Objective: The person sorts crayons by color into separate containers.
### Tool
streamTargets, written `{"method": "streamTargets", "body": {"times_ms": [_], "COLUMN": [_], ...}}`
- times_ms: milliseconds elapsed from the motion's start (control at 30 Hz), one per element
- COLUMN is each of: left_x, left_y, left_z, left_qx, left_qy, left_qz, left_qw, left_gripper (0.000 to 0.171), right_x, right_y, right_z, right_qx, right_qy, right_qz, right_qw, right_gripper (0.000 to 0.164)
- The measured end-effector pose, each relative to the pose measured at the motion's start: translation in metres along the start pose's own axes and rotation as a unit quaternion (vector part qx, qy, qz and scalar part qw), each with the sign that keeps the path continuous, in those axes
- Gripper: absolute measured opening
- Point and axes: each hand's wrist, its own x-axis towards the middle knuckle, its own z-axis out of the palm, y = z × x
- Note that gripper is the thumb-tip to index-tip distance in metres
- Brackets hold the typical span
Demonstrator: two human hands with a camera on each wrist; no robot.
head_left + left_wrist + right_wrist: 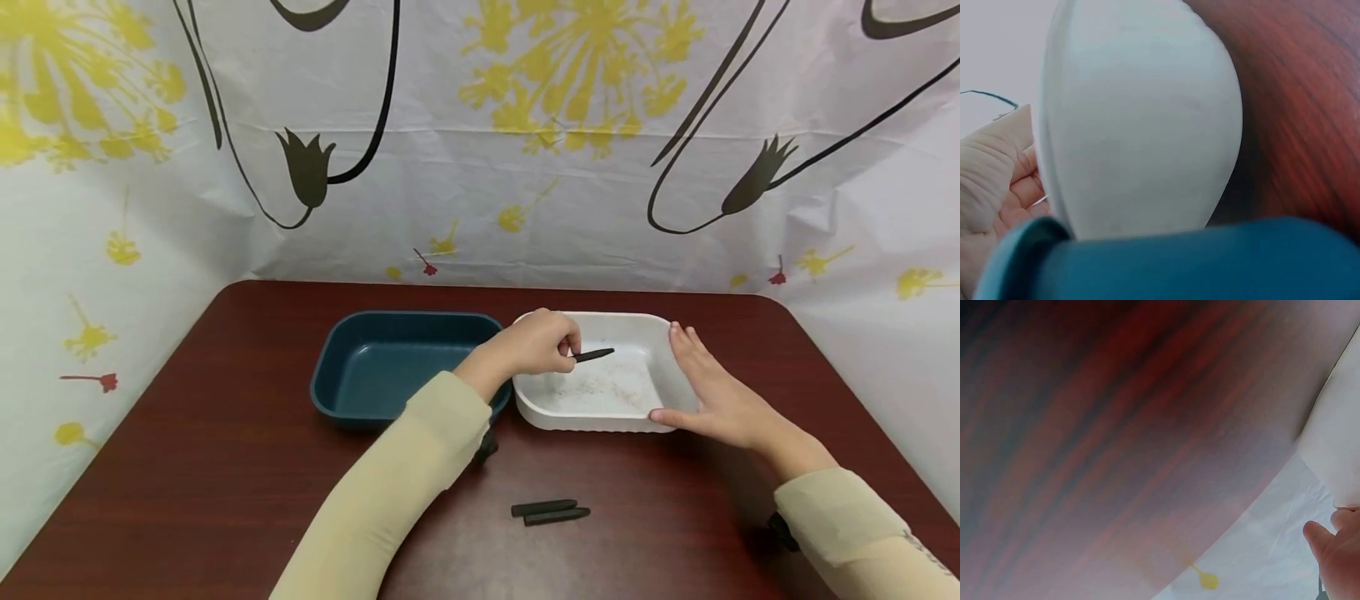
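My left hand (542, 342) pinches a black crayon (595, 355) by one end, above the inside of the white dish (600, 423). Its tip points to the right. In the left wrist view, part of the left hand (997, 181) shows beside the white dish's wall (1147, 119), and the crayon cannot be made out there. At the dish's right end, my right hand (723, 404) rests with straight, spread fingers, the thumb by the front rim. The right wrist view catches only some fingertips (1319, 540) near the white wall.
A dark blue dish (330, 404) stands just left of the white one, partly behind the left forearm. Two black crayons (557, 517) lie side by side on the brown table (187, 467) in front. A patterned white sheet (420, 100) hangs behind and at both sides.
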Motion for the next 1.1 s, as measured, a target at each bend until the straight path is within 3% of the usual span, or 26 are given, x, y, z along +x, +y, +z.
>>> {"method": "streamTargets", "body": {"times_ms": [200,500,833,1100], "left_x": [0.011,0.019,0.010,-0.003], "left_y": [0.000,0.000,0.003,0.010], "left_z": [0.006,0.013,0.007,-0.004], "left_qx": [-0.017,0.025,0.014,0.044], "left_qy": [-0.026,-0.041,-0.042,-0.032], "left_qz": [0.001,-0.004,-0.010,0.010], "left_qw": [0.9995,0.9988,0.9990,0.9985], "left_gripper": [0.006,0.006,0.009,0.013], "right_x": [0.001,0.000,0.000,0.000], "right_y": [0.001,0.000,0.002,0.002], "right_z": [0.000,-0.001,0.001,0.002], "right_qx": [-0.003,-0.003,-0.005,-0.007], "right_qy": [0.005,0.007,0.009,0.011], "right_qz": [-0.005,-0.006,-0.010,-0.012], "right_qw": [1.000,1.000,1.000,1.000], "right_gripper": [0.114,0.114,0.114,0.114]}}
